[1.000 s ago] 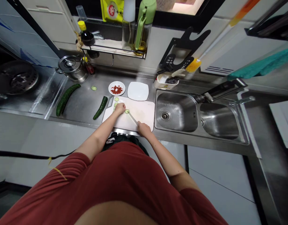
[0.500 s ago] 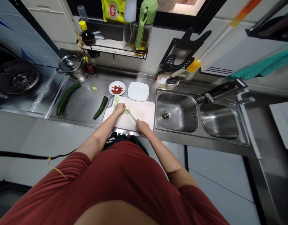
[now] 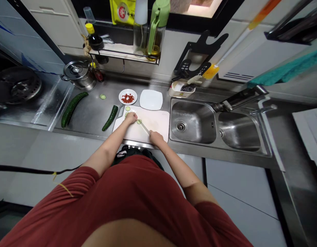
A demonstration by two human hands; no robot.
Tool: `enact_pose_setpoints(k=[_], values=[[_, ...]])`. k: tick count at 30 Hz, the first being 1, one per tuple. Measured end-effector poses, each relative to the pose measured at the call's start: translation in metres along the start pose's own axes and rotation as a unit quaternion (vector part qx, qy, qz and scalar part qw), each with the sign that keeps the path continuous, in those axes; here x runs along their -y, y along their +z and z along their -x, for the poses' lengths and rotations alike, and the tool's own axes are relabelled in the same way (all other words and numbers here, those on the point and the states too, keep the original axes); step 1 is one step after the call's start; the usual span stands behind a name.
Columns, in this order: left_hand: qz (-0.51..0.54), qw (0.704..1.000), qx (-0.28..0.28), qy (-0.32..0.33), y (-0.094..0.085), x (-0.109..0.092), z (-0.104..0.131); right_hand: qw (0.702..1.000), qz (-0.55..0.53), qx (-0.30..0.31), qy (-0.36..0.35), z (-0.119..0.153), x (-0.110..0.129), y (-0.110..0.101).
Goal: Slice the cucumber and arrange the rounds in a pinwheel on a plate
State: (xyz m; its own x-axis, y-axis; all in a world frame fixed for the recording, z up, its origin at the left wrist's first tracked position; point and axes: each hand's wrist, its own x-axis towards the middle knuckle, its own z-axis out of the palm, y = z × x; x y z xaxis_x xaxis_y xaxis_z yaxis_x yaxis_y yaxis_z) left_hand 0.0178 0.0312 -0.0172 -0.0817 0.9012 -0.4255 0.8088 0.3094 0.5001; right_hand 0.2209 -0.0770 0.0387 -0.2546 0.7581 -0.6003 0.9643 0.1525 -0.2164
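On the white cutting board [image 3: 158,118], my right hand [image 3: 156,138] is shut around the handle of a knife [image 3: 145,128]. The blade points up and left, its tip at a round cucumber slice [image 3: 139,121]. My left hand [image 3: 131,117] is closed just left of that slice, fingertips drawn together; what they pinch, if anything, is too small to make out. Another pale green cucumber slice [image 3: 127,108] lies above my left hand, with more slices partly hidden by it. A cut length of cucumber [image 3: 110,118] rests on the counter left of the board.
Behind the board stand a plate of chopped red pieces [image 3: 127,98] and a white square plate [image 3: 151,100]. A whole cucumber [image 3: 73,109], a cucumber end piece [image 3: 103,96] and a lidded steel pot [image 3: 79,75] are at left. The double sink [image 3: 193,120] adjoins the board's right side.
The whole view has shifted slightly. Both hands, the knife and the slice at its tip keep nearly the same places on the board.
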Motion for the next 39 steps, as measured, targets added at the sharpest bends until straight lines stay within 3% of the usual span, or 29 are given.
enact_pose_setpoints(k=[39], values=[[-0.031, 1.0, 0.005, 0.002, 0.0021, 0.0004, -0.0044, 1.0, 0.0, 0.0, 0.004, -0.0033, 0.0022, 0.0001]])
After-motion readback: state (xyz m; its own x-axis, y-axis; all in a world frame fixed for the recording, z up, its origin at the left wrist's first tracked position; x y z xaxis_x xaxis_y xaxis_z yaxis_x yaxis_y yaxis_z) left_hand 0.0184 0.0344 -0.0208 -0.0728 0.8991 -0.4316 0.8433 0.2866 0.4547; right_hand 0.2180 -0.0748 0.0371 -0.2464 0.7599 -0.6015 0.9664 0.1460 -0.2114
